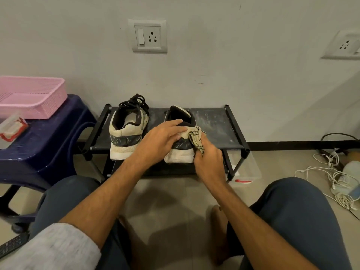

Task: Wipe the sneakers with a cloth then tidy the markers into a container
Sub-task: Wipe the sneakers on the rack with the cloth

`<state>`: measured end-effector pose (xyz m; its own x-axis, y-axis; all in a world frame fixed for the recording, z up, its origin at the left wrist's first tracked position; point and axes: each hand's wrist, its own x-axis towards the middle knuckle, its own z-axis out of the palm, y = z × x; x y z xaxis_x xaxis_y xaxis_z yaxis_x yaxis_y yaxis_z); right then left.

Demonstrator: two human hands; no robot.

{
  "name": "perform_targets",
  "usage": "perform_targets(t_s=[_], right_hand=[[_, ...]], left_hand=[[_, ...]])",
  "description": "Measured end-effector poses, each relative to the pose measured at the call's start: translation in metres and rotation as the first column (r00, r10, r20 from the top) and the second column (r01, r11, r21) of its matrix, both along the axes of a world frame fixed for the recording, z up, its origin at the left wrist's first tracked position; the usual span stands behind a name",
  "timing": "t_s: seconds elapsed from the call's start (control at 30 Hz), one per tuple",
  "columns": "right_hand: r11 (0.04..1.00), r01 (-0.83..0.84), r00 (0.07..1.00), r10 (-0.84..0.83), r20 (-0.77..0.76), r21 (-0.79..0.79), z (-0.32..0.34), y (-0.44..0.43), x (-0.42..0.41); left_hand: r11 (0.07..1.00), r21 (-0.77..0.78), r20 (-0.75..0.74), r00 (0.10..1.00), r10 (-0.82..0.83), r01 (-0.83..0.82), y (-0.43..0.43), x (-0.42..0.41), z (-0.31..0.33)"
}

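Two cream and black sneakers stand heel-first on a low black shoe rack [214, 123]. The left sneaker [127, 129] stands untouched, its black laces piled at the tongue. My left hand [161, 139] rests over the heel collar of the right sneaker [180, 152], fingers laid across its top. My right hand [209, 158] grips a cream cloth with dark checks [196, 137] and presses it against the right side of that sneaker's heel. A pink mesh basket [33, 96] sits on a dark blue stool [48, 145] at the left. No markers are visible.
A small red and white packet [11, 127] lies on the stool beside the basket. A clear plastic box [247, 172] sits on the floor under the rack's right end. Tangled white cables [337, 178] lie on the floor at right. A black remote [11, 245] shows at bottom left.
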<state>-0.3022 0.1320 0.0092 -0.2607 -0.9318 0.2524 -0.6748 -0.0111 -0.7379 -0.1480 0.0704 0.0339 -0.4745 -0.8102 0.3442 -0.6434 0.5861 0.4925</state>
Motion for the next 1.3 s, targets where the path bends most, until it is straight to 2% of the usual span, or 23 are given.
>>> perform_targets(t_s=[0.1,0.27,0.37,0.47,0.6,0.77,1.0,1.1,1.17,1.23,1.3], right_hand=[[0.999,-0.025,0.998,0.026,-0.054,0.031,-0.005,0.009,0.006],[0.996,-0.073,0.946,0.083,-0.313,0.045,-0.012,0.009,0.009],[0.996,-0.086,0.918,0.081,-0.389,0.005,-0.015,0.013,0.016],[0.984,-0.153,0.838,0.083,-0.539,-0.088,-0.024,0.024,0.022],[0.982,-0.089,0.855,-0.009,-0.518,-0.164,-0.023,0.015,0.017],[0.974,-0.186,0.805,0.076,-0.589,-0.128,-0.026,0.018,0.015],[0.982,-0.157,0.798,0.063,-0.600,-0.106,-0.020,0.005,0.005],[0.992,-0.124,0.826,0.087,-0.557,-0.029,-0.011,0.004,-0.002],[0.997,-0.027,0.895,0.054,-0.442,0.068,-0.009,-0.001,-0.016],[0.986,0.073,0.985,-0.048,-0.165,0.151,-0.006,-0.006,-0.030],[0.983,0.119,0.977,-0.141,0.161,0.141,-0.001,-0.007,-0.035]], left_hand=[[1.000,-0.007,0.021,1.000,0.017,-0.017,0.001,-0.001,0.001],[0.999,-0.007,0.022,0.999,0.038,-0.037,0.000,-0.004,0.003],[0.999,-0.018,0.027,0.998,0.048,-0.048,0.000,-0.004,0.003],[0.998,-0.017,0.024,0.998,0.059,-0.058,-0.001,-0.004,0.003],[0.998,-0.023,0.028,0.998,0.053,-0.052,0.000,-0.004,0.002],[0.999,-0.013,0.013,0.999,0.051,-0.051,0.000,-0.004,0.002],[0.997,-0.035,0.031,0.997,0.067,-0.066,0.001,-0.003,0.001],[0.997,-0.034,0.032,0.997,0.072,-0.071,0.002,-0.002,0.000],[0.996,-0.030,0.019,0.997,0.080,-0.080,0.003,-0.001,-0.001],[0.996,-0.022,0.014,0.997,0.082,-0.082,0.003,-0.001,-0.001],[0.997,-0.004,0.025,0.996,0.083,-0.082,0.002,-0.002,-0.001]])
